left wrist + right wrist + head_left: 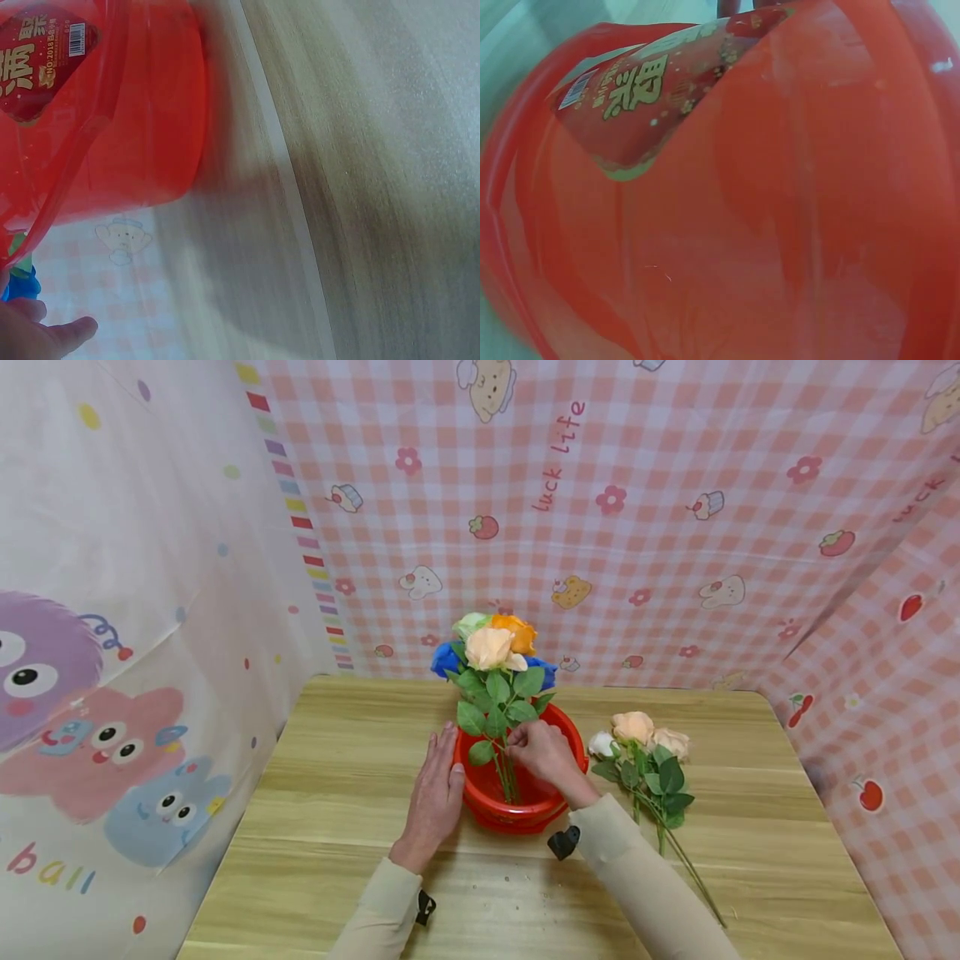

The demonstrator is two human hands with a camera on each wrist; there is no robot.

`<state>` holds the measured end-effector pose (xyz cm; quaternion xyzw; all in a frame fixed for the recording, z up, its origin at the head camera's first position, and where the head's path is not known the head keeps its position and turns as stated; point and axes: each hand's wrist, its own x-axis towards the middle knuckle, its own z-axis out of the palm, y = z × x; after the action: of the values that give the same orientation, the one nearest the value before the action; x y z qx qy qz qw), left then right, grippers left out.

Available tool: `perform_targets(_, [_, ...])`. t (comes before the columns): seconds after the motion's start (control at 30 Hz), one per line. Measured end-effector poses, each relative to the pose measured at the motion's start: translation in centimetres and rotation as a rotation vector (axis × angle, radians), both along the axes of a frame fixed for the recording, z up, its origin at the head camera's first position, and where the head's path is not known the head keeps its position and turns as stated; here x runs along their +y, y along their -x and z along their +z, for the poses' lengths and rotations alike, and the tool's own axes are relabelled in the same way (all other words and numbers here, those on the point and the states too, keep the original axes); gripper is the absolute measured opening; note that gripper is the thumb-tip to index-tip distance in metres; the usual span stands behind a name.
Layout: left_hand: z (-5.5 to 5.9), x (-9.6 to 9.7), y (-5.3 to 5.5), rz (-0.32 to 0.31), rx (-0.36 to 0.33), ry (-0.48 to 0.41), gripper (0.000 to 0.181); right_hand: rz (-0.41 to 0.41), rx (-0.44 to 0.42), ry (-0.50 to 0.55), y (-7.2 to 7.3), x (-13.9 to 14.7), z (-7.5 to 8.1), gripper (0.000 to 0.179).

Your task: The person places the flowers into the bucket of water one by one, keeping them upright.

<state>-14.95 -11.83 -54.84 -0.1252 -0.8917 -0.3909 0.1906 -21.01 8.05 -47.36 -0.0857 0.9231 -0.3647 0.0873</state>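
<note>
A red plastic bucket [517, 814] holds a bunch of artificial roses with a peach rose [489, 648] in front, an orange rose [517, 633] and blue flowers [446, 660] behind. My right hand [546, 753] reaches over the bucket's right rim, its curled fingers pinching the stems of the roses. Along the bucket's left side rests my left hand [437, 787], fingers extended. In the left wrist view, part of the left hand [37, 334] shows beside the bucket [150, 127]. The bucket wall [727, 240] fills the right wrist view; the right hand is not seen there.
To the right of the bucket, several peach and white roses [633, 727] lie on the wooden table [360, 777], long stems toward the front. Small droplets or specks dot the table before the bucket. A pink checked cloth [637, 552] hangs behind.
</note>
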Motion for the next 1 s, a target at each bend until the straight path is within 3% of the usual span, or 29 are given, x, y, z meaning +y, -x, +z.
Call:
perform_targets(0.5, [0.2,0.0,-0.2,0.001,-0.030,-0.005,0.057,0.020,-0.032,-0.026,-0.2,0.2,0.2,0.008])
perform_targets(0.8, [0.2,0.0,-0.2,0.005,-0.060,-0.006,0.056,0.021,0.047,-0.075,-1.3,0.7,1.3,0.018])
perform_targets(1.0, [0.1,0.0,-0.2,0.000,-0.054,-0.007,0.056,-0.046,0.147,-0.010,-2.2,1.6,1.6,0.018])
